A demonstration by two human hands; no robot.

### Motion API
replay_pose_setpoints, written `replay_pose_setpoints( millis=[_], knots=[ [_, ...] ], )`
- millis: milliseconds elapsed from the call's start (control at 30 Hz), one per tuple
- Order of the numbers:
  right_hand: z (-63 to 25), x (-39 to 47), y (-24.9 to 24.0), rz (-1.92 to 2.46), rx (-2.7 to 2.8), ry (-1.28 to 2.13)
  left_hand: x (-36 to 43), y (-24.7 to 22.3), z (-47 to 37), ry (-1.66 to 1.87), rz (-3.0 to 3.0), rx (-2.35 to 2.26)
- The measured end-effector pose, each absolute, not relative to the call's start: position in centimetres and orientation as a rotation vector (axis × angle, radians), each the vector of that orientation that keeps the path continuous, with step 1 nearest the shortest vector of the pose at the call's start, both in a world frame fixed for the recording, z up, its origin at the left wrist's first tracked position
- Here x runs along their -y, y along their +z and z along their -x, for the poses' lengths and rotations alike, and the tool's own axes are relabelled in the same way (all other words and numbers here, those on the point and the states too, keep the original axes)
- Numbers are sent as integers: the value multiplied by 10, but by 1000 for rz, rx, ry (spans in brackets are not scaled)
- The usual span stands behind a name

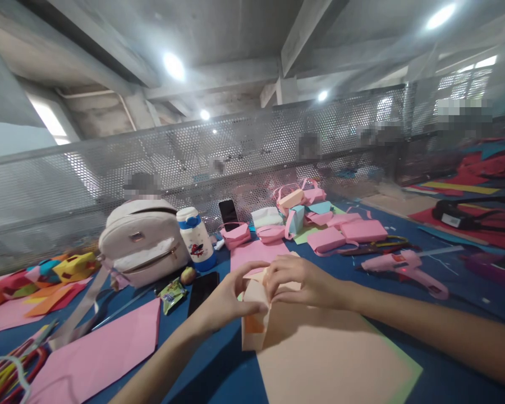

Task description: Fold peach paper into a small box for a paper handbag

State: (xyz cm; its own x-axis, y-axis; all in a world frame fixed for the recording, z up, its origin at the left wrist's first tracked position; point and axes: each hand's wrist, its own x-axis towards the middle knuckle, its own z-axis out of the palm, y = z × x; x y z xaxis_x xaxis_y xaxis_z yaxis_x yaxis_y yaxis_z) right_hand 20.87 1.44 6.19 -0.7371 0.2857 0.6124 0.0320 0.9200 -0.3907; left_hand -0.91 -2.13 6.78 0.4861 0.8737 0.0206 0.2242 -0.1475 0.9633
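Note:
A small folded box of peach craft sheet (255, 331) stands at the left edge of a flat peach sheet (332, 359), its near side showing an opening. My left hand (235, 297) grips the box from the left, thumb on the near side and fingers curled over the far side. From the right, my right hand (297, 280) pinches the box's upper part with bent fingers. Those fingers hide much of its top. A green sheet edge (398, 376) shows under the peach sheet.
A pink glue gun (406, 269) lies right, near pliers (382, 245). Small pink bags (364, 230) sit behind my hands. A bottle (197, 241), a backpack (141, 241), a snack packet (171, 295) and a pink sheet (109, 353) are left. A perforated metal screen (248, 140) borders the back.

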Motion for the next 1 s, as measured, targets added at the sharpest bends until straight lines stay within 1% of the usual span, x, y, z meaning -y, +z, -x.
replay_pose_setpoints(
  millis=[567,800,900,1000],
  knots=[
    [-206,-11,63,158,2347,533,26,68,7,771,-1747,-941],
    [-209,-7,69,242,2286,782,32,77,11,674,-1803,-923],
    [-210,-6,72,265,2287,776,34,79,14,636,-1819,-921],
    [-210,-6,72,290,2299,696,34,78,16,610,-1824,-922]
  ],
)
